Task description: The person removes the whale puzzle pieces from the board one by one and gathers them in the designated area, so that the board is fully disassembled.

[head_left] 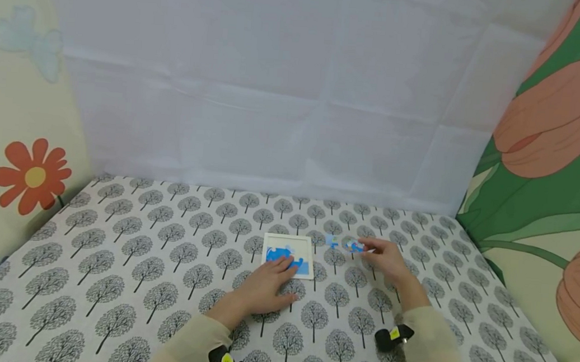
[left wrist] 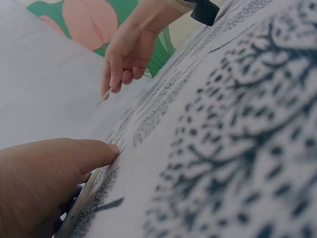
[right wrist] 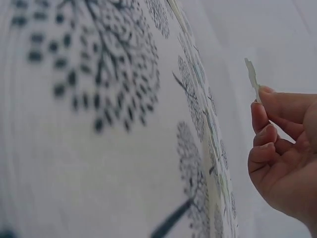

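- Left hand (head_left: 264, 287): fingers spread over square, pale-rimmed puzzle frame (head_left: 286, 241);
- right hand (head_left: 387, 261): pinches thin, wavy-edged puzzle piece (right wrist: 252, 74);
- tabletop (head_left: 185, 302): white cloth, dark tree print.

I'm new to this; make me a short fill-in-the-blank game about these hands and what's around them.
1. The person's ____ hand pinches a puzzle piece.
2. The other hand rests on a square puzzle frame whose rim is ____.
3. The pieces inside the frame are mostly ____.
4. The cloth beneath is printed with dark ____.

Missing words: right; white; blue; trees.
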Tool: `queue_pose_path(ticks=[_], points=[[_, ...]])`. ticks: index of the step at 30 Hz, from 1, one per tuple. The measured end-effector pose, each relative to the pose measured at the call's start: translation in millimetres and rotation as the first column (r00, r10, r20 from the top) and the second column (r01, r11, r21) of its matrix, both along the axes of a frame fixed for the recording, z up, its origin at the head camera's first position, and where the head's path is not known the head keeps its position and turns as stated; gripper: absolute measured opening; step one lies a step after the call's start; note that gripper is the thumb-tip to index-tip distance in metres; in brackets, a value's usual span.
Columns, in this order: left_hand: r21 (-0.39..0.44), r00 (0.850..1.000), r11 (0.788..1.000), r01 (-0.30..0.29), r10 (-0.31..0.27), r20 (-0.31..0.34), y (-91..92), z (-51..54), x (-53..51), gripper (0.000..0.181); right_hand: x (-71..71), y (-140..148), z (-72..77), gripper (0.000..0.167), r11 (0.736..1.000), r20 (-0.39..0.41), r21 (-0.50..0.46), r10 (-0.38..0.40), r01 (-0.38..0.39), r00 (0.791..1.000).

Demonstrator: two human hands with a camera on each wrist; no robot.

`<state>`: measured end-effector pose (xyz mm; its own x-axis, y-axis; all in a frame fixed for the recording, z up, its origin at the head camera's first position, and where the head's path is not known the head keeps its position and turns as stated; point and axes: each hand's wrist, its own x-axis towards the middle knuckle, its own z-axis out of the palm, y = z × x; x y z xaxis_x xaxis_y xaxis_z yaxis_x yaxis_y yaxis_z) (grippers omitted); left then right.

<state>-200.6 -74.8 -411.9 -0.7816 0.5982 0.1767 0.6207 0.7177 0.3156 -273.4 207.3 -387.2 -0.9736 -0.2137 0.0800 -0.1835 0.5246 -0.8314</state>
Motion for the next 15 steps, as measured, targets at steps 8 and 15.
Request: queue_pose_path(ticks=[8,15], points=[[-0.002,1.000,1.000,0.003,-0.003,0.001,-0.2,-0.4,0.7,0.059,0.2,16.6,0.9,0.037,0.998,0.044,0.035,-0.055,0.054,0.998],[0.005,1.000,1.000,0.008,-0.008,-0.006,-0.9,-0.8,0.9,0.059,0.4,31.3,0.1,0.038,0.995,0.079,0.049,-0.092,0.089,0.993]])
